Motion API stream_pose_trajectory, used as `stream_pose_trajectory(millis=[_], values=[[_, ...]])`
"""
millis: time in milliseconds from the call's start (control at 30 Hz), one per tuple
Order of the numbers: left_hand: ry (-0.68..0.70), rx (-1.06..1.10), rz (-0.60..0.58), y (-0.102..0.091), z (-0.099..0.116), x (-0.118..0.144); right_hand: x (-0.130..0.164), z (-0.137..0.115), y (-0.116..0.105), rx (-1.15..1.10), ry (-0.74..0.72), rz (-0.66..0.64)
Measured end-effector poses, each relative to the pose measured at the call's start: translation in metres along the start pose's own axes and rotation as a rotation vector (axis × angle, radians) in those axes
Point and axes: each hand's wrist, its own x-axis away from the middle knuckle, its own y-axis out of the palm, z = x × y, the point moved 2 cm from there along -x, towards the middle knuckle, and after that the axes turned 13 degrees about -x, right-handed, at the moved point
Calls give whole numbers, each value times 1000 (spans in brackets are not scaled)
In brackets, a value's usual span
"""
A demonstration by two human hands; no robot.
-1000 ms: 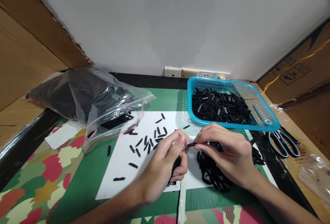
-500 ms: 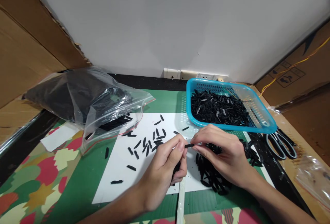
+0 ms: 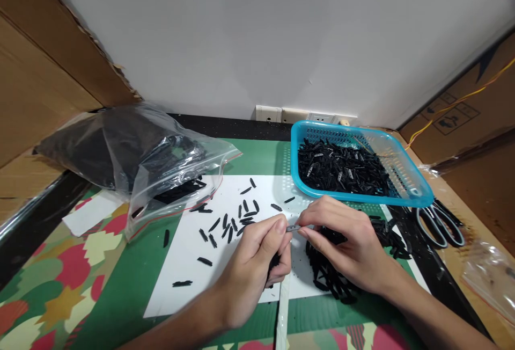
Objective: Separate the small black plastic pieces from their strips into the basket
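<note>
My left hand (image 3: 257, 261) and my right hand (image 3: 346, 242) meet above a white sheet (image 3: 189, 264). Between their fingertips is one small black piece (image 3: 293, 228), pinched from both sides. My left palm also closes over a few more black pieces (image 3: 276, 260). Under my right hand lies a heap of black pieces (image 3: 330, 277). Several loose black pieces (image 3: 231, 224) are scattered on the sheet to the left of my hands.
A blue basket (image 3: 420, 191) full of black pieces stands at the back right. A clear plastic bag (image 3: 137, 151) with black parts lies at the back left. Scissors (image 3: 440, 221) rest to the right. Cardboard walls stand on both sides. A white strip (image 3: 282, 312) lies at the near edge.
The small piece between my fingertips has been worked slightly; both hands stay almost in place. The view shifted a little.
</note>
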Motion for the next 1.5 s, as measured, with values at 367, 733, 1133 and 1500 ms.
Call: stream_pose_trajectory(millis=[367,733,1133,1500], values=[[-49,102,-25,-1,0,0,4,-5,-15,413,-290,167],[-177,81,-74,4,2,3,3,-2,-9,439,-175,102],[-200,138,-148,4,-2,4,5,-4,19,62,-118,-162],[-187,185,-40,3,-2,-1,3,-2,16,63,-97,-96]])
